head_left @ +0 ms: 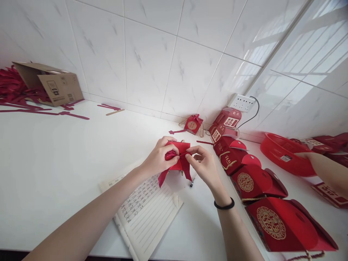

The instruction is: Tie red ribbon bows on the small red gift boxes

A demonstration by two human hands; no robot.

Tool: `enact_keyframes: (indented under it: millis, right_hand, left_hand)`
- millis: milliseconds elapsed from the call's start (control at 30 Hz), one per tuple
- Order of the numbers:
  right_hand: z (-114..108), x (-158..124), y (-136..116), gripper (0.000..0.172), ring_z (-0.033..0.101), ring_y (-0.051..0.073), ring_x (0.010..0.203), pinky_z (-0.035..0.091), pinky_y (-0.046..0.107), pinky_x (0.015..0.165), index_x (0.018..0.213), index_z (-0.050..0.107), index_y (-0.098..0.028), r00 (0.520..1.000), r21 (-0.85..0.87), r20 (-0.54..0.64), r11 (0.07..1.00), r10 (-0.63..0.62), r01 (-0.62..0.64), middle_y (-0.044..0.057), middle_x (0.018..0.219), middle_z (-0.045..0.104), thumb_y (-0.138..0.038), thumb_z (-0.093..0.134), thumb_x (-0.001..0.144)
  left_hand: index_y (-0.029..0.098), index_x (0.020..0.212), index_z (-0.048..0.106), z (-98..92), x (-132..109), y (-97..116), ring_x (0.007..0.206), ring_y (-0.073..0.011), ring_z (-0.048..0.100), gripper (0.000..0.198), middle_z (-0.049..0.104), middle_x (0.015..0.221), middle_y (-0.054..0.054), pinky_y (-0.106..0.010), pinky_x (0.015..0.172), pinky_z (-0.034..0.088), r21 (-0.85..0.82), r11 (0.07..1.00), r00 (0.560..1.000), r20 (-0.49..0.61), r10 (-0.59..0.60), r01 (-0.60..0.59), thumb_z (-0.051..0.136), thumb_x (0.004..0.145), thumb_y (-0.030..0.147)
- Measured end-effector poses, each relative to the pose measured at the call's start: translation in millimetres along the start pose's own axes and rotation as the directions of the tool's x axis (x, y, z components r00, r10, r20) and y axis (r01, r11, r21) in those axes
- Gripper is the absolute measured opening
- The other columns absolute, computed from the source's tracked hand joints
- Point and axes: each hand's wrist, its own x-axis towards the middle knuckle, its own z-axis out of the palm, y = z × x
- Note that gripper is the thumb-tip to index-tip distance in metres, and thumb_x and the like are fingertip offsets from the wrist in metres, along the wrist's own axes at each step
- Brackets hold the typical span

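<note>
A small red gift box point(176, 165) stands between my two hands, over the top edge of an open notebook point(152, 217). A dark red ribbon point(186, 169) is tied across the box's top, its two tails hanging down the near side. Fingers of my left hand point(164, 154) are closed on the ribbon's left loop and press against the box. My right hand point(202, 163), with a black band on the wrist, pinches the ribbon at the right of the knot. A pen tip point(191, 184) shows beside the notebook under my right hand.
Several red boxes point(272, 221) line the right side. Beyond them another person's arm point(320, 166) reaches to a red plastic basin point(274, 156). A finished-looking bowed box point(193, 125) stands by the wall. At far left, a cardboard box point(62, 88) spills red ribbons point(13, 87). A power strip point(241, 103) leans at the wall.
</note>
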Motion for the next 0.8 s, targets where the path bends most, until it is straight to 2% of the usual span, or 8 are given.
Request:
enact_keyframes:
  millis: [133,333,467,667,800]
  right_hand:
    - [1,0,1,0.021,0.052,0.012,0.056,0.039,0.024,0.048,0.081,0.06,-0.016,1.0,0.007,0.014,1.0,-0.008,0.008,0.006,0.085,0.063,-0.035,0.058,0.074]
    - [2,1,8,0.013,0.052,0.012,0.058,0.04,0.025,0.052,0.082,0.059,-0.019,0.994,-0.152,-0.056,0.985,-0.092,0.082,0.002,0.085,0.064,-0.027,0.056,0.073]
    - [3,1,9,0.012,0.051,0.012,0.056,0.039,0.024,0.05,0.082,0.058,-0.019,0.987,-0.198,-0.09,0.973,-0.134,0.114,0.001,0.082,0.063,-0.023,0.052,0.071]
    - [14,-3,11,0.005,0.046,0.013,0.053,0.037,0.024,0.051,0.074,0.049,-0.02,0.969,-0.32,-0.154,0.938,-0.194,0.138,-0.004,0.058,0.049,-0.022,0.045,0.072]
    - [18,-6,10,0.005,0.044,0.012,0.051,0.035,0.023,0.05,0.073,0.044,-0.021,0.967,-0.372,-0.148,0.917,-0.207,0.14,-0.005,0.059,0.046,-0.026,0.046,0.074]
  left_hand:
    - [0.02,0.079,0.058,0.6,-1,-1,0.118,-0.0211,0.042,0.004,0.045,0.117,-0.005,-0.037,0.1,0.04,-0.001,1.0,1.0,-0.003,0.006,-0.006,0.055,0.079,0.022]
    - [0.02,0.078,0.058,0.7,0,-3,0.119,-0.0212,0.042,0.004,0.045,0.117,-0.006,-0.037,0.101,0.039,-0.004,1.0,1.0,-0.006,0.009,-0.009,0.055,0.079,0.022]
    - [0.02,0.078,0.058,0.9,0,-2,0.118,-0.0213,0.042,0.004,0.045,0.117,-0.006,-0.038,0.101,0.039,0.0,1.0,1.0,-0.008,0.015,-0.015,0.055,0.079,0.021]
    - [0.02,0.078,0.059,-0.2,-1,0,0.119,-0.0217,0.041,0.004,0.045,0.117,-0.006,-0.038,0.101,0.039,0.006,1.0,1.0,0.01,0.002,-0.002,0.055,0.079,0.021]
    - [0.02,0.078,0.058,0.2,-1,-1,0.119,-0.0215,0.041,0.004,0.045,0.118,-0.005,-0.038,0.101,0.039,-0.004,1.0,1.0,0.007,-0.005,0.005,0.055,0.079,0.022]
